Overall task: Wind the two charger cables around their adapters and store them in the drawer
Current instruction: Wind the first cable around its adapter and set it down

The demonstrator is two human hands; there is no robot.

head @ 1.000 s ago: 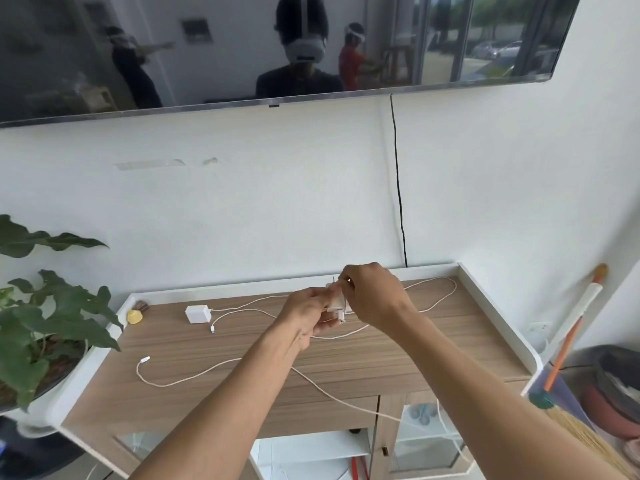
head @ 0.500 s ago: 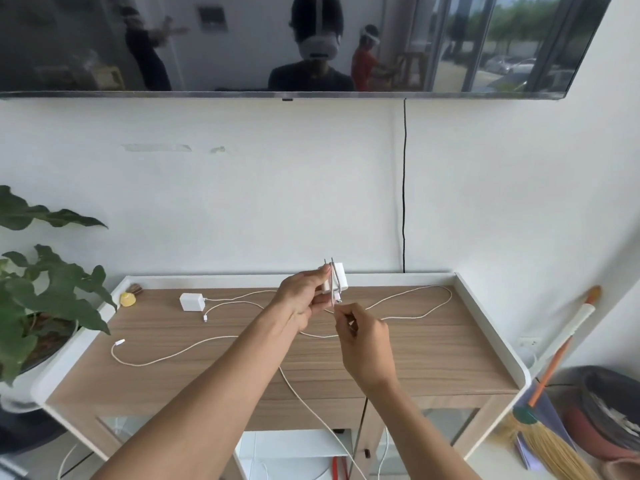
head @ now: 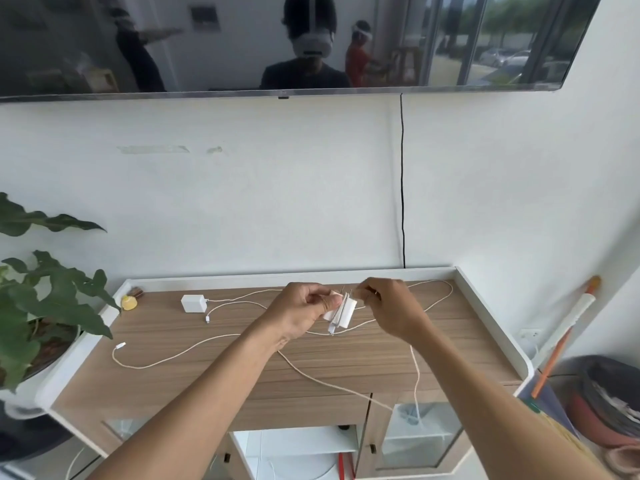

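Note:
My left hand grips a white adapter above the middle of the wooden cabinet top, prongs pointing up. A few turns of its white cable lie around it. My right hand pinches that cable just right of the prongs. The rest of the cable loops over the back right of the top and hangs off the front edge. A second white adapter lies at the back left, its cable spread loosely across the left half. No drawer is clearly visible.
A potted plant stands left of the cabinet. A small yellow object sits in the back left corner. A broom leans at the right beside a dark basin. A raised white rim borders the top. A television hangs above.
My right hand rose from below the adapter to beside its prongs, carrying the cable up around it. The left hand kept hold of the adapter, which now sits slightly lower.

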